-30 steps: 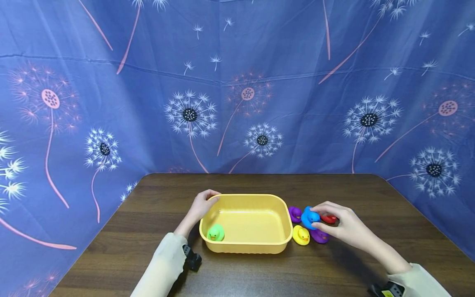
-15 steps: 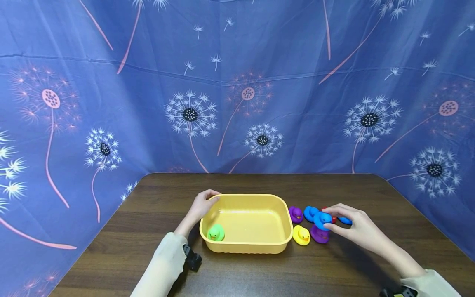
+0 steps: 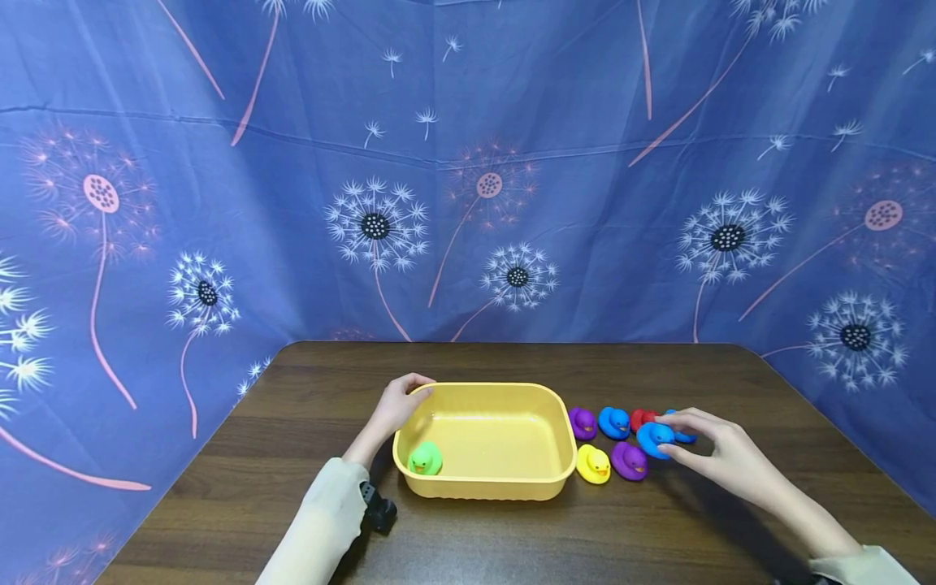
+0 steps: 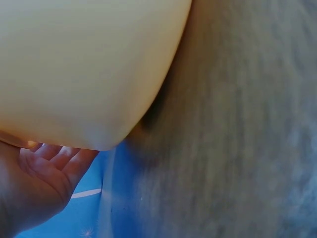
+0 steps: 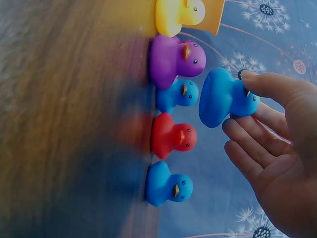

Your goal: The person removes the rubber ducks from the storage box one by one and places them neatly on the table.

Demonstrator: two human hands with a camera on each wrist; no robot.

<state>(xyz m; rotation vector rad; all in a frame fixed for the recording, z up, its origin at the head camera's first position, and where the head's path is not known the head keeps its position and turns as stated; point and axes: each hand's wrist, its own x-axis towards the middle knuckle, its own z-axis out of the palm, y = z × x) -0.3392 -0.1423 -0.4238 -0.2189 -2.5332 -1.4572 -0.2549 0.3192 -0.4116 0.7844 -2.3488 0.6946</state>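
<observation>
My right hand (image 3: 724, 455) pinches a blue rubber duck (image 5: 225, 99) between thumb and fingertips, lifted off the table in the right wrist view. Beside it stand a red duck (image 5: 171, 136), two more blue ducks (image 3: 614, 422) and a purple duck (image 3: 630, 461). My left hand (image 3: 398, 405) grips the back left corner of a yellow plastic tub (image 3: 486, 489), thumb at the rim. In the left wrist view the tub's wall (image 4: 79, 74) hides part of that hand's fingers. A green duck (image 3: 426, 459) sits inside the tub, in its front left corner.
Just right of the tub stand a second purple duck (image 3: 582, 423) and a yellow duck (image 3: 593, 464). All of it is on a dark wooden table (image 3: 483, 544), with a blue dandelion-print cloth (image 3: 468, 97) hanging behind.
My right hand has carried the held blue duck to the right, away from the tub. The blue and red ducks behind now show more fully. The left hand and tub have stayed put.
</observation>
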